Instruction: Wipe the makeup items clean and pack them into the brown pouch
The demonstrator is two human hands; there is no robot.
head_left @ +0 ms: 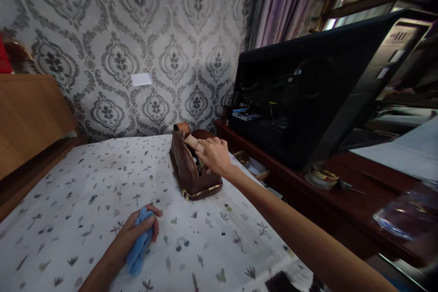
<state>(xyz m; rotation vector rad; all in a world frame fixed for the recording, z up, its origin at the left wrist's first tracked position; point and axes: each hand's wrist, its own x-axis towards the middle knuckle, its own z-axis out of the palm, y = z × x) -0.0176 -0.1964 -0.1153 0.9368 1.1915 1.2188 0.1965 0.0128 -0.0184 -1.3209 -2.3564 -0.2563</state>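
Observation:
A brown leather bag (181, 159) with gold zips stands on a white patterned cloth (112, 182), its top unzipped. My right hand (214, 155) reaches over the opening, with fingers bent and gripping the bag's far edge; some fingertips are hidden. Inside the opening, small contents show but are too dark to name. Low in front, my left hand (137, 230) is closed around a crumpled blue cloth (137, 255), apart from the bag.
Right of the covered surface, a black computer case (290, 82) lies on a dark red desk (362, 205), near a tape roll (323, 177) and a clear plastic packet (407, 214). An open drawer (255, 169) sits below. At left stands a wooden cabinet (30, 118).

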